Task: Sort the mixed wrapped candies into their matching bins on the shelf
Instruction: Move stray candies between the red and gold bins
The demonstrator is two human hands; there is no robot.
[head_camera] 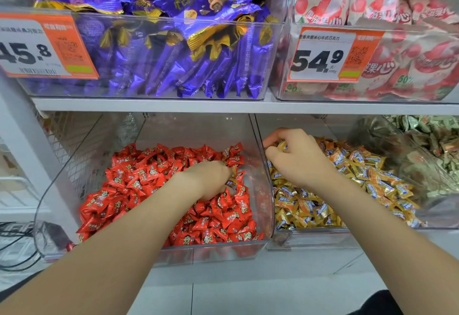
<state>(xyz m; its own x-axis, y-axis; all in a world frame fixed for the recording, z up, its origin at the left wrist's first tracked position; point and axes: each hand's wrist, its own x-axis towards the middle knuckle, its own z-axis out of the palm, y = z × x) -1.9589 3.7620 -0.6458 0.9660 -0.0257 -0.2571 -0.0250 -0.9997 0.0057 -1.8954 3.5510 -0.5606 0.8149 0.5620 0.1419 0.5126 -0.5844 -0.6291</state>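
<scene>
On the lower shelf a clear bin (263, 215) holds several red wrapped candies (139, 183). Beside it on the right, a second clear bin (310, 239) holds several gold and orange candies (347, 173). My left hand (208, 178) is down among the red candies, its fingers curled round a gold-wrapped candy (232, 181) at the bin's right side. My right hand (295, 155) is over the back left of the gold pile, fingers pinching a gold candy (282, 146).
Above, one clear bin holds purple and gold packets (188, 41) and another holds white and red packets (372, 11); both carry orange price tags (327, 56). A bin of green and silver candies (427, 141) stands at the far right. Black cables (15, 240) lie at the left.
</scene>
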